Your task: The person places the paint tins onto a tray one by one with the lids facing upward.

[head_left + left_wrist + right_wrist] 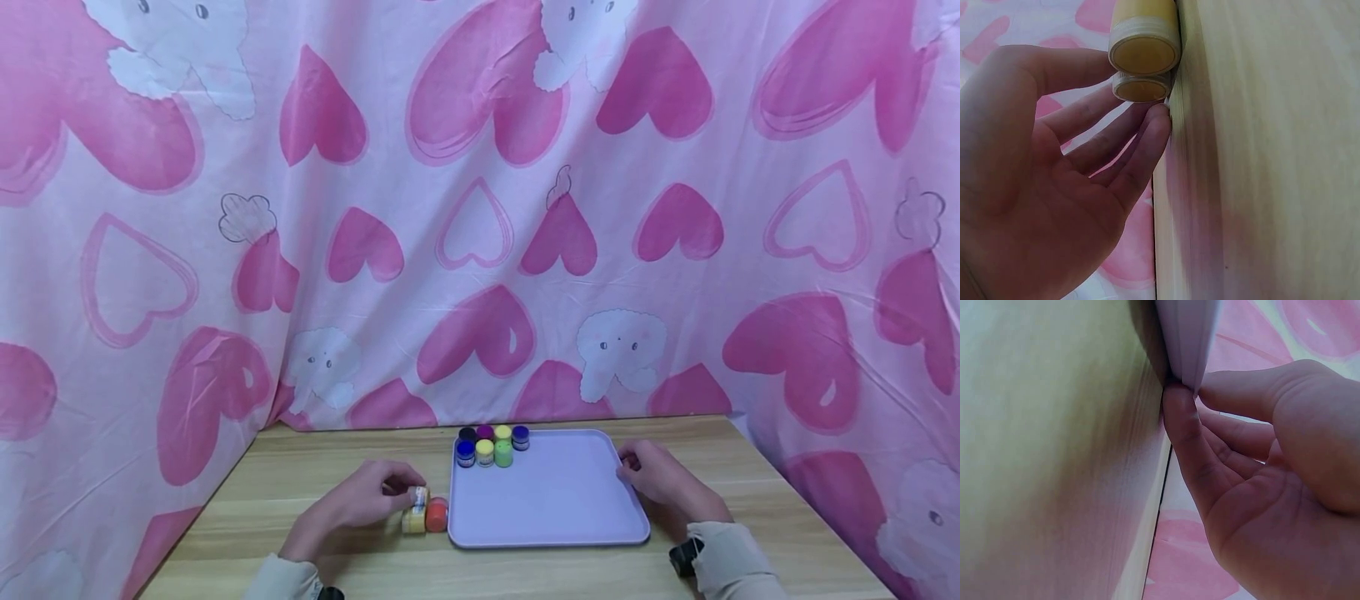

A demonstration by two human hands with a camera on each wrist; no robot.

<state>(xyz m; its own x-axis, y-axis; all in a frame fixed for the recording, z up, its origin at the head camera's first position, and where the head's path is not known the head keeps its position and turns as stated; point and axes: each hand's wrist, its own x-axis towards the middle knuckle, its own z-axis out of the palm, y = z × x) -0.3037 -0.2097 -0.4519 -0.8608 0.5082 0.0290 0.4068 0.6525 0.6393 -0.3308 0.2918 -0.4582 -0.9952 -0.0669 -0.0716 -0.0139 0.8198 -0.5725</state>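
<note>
Just left of the tray, my left hand [378, 492] pinches a small yellow paint pot [420, 497] with thumb and fingertips. Another yellow pot [414, 522] lies on its side nearer the front edge, its round end [1145, 55] facing the wrist camera. A red-orange pot [437, 515] is beside these two, close to the tray's left rim. At the opposite side, my right hand [660, 472] grips the right rim of the pale lilac tray [555, 500]. The right wrist view shows the thumb on the tray's edge [1188, 350] and a finger low against its underside.
Several small pots stand in two rows in the tray's back left corner, among them a green pot [503, 453], a blue pot [466, 453] and a purple one [485, 432]. Wooden table [315, 454] surrounds the tray; a pink heart-print curtain [465, 200] encloses the back and sides.
</note>
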